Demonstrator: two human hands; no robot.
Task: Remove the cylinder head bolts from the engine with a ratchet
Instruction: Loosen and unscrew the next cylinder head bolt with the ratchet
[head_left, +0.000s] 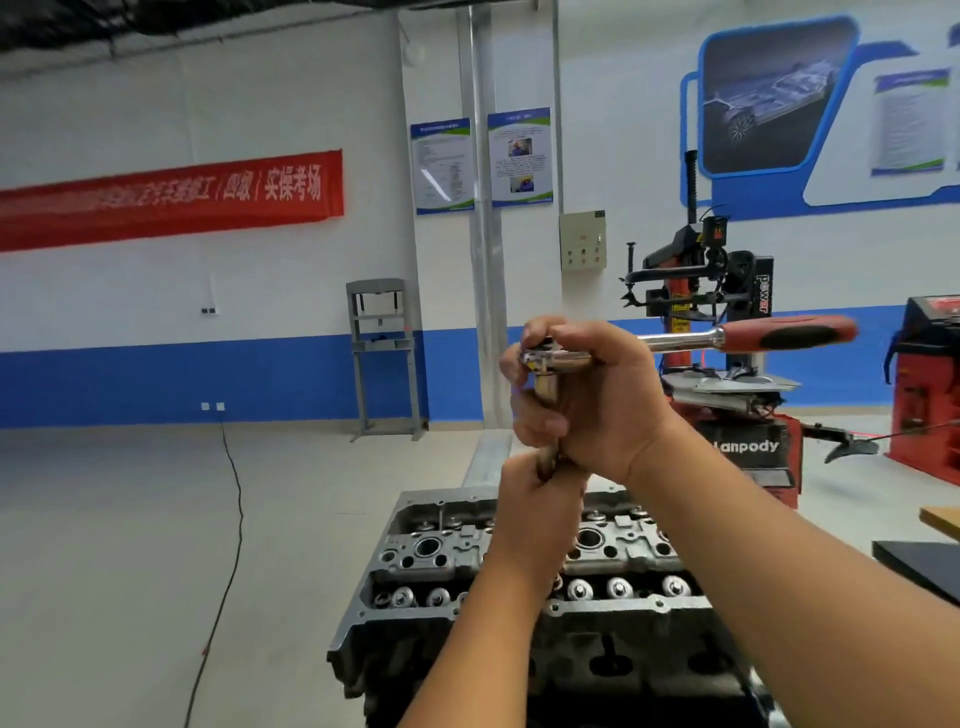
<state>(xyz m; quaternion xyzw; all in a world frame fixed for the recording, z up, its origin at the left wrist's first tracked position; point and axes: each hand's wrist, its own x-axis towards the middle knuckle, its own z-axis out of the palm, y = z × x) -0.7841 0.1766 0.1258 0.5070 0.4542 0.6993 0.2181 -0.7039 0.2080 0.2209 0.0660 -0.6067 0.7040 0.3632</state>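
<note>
While both hands hold it raised above the engine (519, 582), the ratchet (675, 340) reads rigid, heavy steel: right hand (597, 395) wraps the head, left hand (540, 499) clasps the extension below; rubber handle gives best hold.

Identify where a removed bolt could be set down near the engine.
Bare floor lies left of the engine, between it and the black cable. The engine top is crowded with valve gear; the right side is packed with the tyre machine.
</note>
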